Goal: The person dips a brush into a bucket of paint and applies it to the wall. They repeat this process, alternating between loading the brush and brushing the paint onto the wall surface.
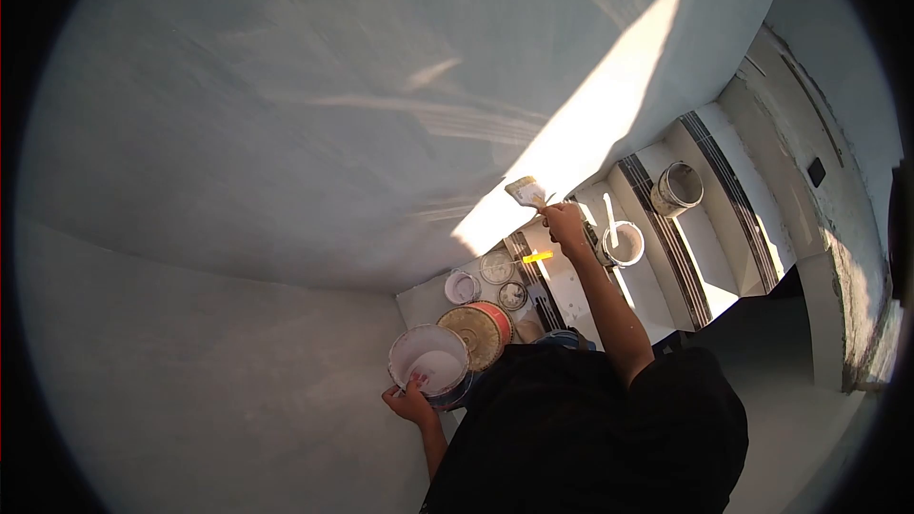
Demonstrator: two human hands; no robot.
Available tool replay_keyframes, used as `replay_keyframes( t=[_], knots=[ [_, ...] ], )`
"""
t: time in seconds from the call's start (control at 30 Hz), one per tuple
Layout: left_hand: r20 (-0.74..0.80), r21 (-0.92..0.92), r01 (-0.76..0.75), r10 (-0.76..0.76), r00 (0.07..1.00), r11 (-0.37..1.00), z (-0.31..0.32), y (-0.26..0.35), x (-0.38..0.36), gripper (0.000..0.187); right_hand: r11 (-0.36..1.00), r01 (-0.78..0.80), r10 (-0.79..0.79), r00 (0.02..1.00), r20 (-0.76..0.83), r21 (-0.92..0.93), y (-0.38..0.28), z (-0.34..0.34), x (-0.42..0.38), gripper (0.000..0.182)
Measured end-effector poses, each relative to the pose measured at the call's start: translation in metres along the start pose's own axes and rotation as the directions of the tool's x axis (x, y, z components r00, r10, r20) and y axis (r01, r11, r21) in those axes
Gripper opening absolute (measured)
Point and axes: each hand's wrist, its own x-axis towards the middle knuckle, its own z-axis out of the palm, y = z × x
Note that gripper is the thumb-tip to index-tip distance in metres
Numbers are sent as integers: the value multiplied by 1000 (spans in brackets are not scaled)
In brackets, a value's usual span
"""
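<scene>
My right hand (566,226) is raised and grips a flat paintbrush (526,192) whose bristles touch the pale wall (314,114) at the edge of a sunlit patch. Low at my side, my left hand (411,404) holds the rim of a bucket (428,362) with white paint in it. Both arms reach out from my dark shirt.
Several paint tins and lids (481,328) lie on the landing below me. Stairs with dark stripes run down to the right, with a bucket and stirring stick (624,243) on one step and another bucket (678,187) lower down. A wall (819,171) borders the stairs on the right.
</scene>
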Motion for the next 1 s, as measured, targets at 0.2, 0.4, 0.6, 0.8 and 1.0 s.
replay_keyframes(
  t=[0.2,0.4,0.6,0.8,1.0],
  knots=[
    [-26,56,-14,16,1000,998,-7,1,1,41,989,101,-115,983,-146,-104,-1,89,59,24],
    [-71,26,30,-28,997,999,-18,-28,16,38,956,252,-240,966,-92,152,-84,77,-26,26],
    [-75,46,89,-85,994,995,-32,-9,18,36,989,140,-144,987,-72,-50,-2,75,-20,31],
    [-76,14,79,-78,994,997,-53,-4,31,35,968,101,-135,982,-133,-232,60,124,39,39],
    [-58,-38,100,-102,993,994,-79,-8,51,37,951,221,-253,958,-133,-214,-65,135,-45,35]
  ],
)
